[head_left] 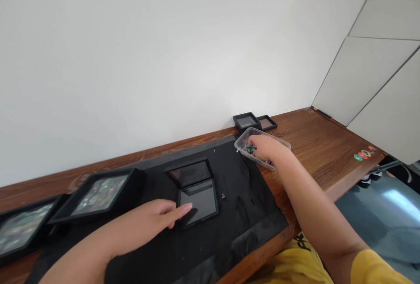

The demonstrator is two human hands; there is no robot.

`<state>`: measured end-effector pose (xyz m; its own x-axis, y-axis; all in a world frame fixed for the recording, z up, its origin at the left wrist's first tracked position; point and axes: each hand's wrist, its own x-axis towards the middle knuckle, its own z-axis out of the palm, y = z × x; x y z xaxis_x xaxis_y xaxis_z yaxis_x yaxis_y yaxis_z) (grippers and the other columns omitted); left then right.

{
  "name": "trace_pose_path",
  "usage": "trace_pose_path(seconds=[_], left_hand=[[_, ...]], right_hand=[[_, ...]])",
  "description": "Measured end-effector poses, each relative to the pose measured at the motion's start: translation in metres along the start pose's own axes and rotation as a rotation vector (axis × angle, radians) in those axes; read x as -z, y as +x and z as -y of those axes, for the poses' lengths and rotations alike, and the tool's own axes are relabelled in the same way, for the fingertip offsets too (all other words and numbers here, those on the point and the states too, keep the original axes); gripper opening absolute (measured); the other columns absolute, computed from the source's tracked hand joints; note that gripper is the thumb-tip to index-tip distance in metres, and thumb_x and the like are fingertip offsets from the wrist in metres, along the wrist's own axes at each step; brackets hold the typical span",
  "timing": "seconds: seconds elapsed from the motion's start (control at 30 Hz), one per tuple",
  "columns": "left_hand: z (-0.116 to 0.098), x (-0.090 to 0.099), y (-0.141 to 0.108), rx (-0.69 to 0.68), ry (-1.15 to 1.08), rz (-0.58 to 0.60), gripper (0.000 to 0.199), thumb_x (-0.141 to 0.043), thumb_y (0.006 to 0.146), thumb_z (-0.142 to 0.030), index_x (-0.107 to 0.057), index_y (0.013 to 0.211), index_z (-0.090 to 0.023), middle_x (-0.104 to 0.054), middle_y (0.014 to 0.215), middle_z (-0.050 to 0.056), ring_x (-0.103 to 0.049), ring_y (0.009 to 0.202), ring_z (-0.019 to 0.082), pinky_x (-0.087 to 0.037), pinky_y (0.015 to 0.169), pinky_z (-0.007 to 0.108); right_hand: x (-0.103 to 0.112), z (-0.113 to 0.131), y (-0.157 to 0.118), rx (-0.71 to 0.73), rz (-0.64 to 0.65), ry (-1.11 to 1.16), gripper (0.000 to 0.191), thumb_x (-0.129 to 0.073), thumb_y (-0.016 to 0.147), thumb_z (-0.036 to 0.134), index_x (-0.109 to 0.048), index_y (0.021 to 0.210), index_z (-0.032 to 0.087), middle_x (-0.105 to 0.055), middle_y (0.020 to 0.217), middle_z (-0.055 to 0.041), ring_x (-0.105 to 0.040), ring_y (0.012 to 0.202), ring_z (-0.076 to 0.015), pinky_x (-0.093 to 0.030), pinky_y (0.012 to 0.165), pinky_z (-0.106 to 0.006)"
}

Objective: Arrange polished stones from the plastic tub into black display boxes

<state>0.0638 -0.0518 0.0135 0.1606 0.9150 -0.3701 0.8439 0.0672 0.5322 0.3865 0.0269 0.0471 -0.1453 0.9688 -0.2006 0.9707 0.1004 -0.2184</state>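
A small black hinged frame case (200,203) lies unfolded on the black mat, its lid raised toward the wall and a clear pane in its base. My left hand (160,216) is at its left side, thumb stretched over the rim and fingers curled at the edge. Inside a clear plastic tub (285,145) is my right hand (264,146), its fingers bent together among small pieces. A dark green piece (251,149) shows at these fingertips; whether it is pinched or just lies there is hard to see.
Two larger black display frames (101,194) with filled windows stand at left. Smaller black frames (246,120) are by the wall behind the tub. A tiny brown piece (223,196) lies on the black mat (259,231). Round stickers (364,154) mark the wooden desk's right end.
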Motion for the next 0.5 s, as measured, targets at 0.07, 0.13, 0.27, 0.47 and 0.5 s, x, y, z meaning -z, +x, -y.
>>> trace_pose_path(seconds=[0.07,0.13,0.27,0.47,0.5], left_hand=[[-0.004,0.001,-0.001,0.079,0.03,0.131,0.075,-0.047,0.071,-0.094,-0.07,0.06,-0.023,-0.062,0.06,0.005,-0.06,0.056,0.025,-0.04,0.046,0.027],[-0.009,0.003,-0.002,0.118,0.059,0.179,0.077,-0.043,0.071,-0.095,-0.069,0.064,-0.023,-0.065,0.069,0.006,-0.06,0.063,0.025,-0.042,0.049,0.027],[-0.011,0.004,-0.002,0.131,0.096,0.183,0.078,-0.04,0.069,-0.096,-0.067,0.064,-0.022,-0.066,0.07,0.006,-0.059,0.064,0.023,-0.043,0.054,0.028],[-0.002,0.001,0.002,0.119,0.08,0.222,0.082,-0.038,0.069,-0.098,-0.07,0.07,-0.022,-0.073,0.078,0.008,-0.067,0.077,0.03,-0.047,0.066,0.033],[-0.002,0.001,0.002,0.126,0.08,0.242,0.082,-0.039,0.067,-0.099,-0.068,0.07,-0.022,-0.072,0.078,0.007,-0.067,0.08,0.03,-0.047,0.069,0.033]], right_hand=[[0.0,0.0,0.0,0.004,-0.012,0.014,0.04,-0.066,0.083,0.005,-0.071,0.119,0.023,-0.078,0.113,-0.0115,-0.072,0.087,-0.024,-0.049,0.068,-0.03],[0.0,-0.001,0.001,0.01,-0.031,0.032,0.039,-0.065,0.084,0.006,-0.07,0.119,0.023,-0.077,0.118,-0.0112,-0.072,0.092,-0.0244,-0.048,0.069,-0.03],[0.0,-0.004,0.004,0.041,-0.081,0.068,0.034,-0.063,0.087,0.007,-0.069,0.117,0.021,-0.075,0.125,-0.0124,-0.07,0.107,-0.0267,-0.049,0.078,-0.032],[0.002,-0.013,0.006,0.09,-0.118,0.135,0.021,-0.066,0.088,0.01,-0.071,0.106,0.02,-0.076,0.117,-0.0114,-0.068,0.109,-0.0273,-0.049,0.089,-0.036],[0.003,-0.014,0.006,0.099,-0.125,0.154,0.02,-0.067,0.088,0.01,-0.071,0.105,0.02,-0.076,0.114,-0.0108,-0.068,0.107,-0.0263,-0.049,0.089,-0.036]])
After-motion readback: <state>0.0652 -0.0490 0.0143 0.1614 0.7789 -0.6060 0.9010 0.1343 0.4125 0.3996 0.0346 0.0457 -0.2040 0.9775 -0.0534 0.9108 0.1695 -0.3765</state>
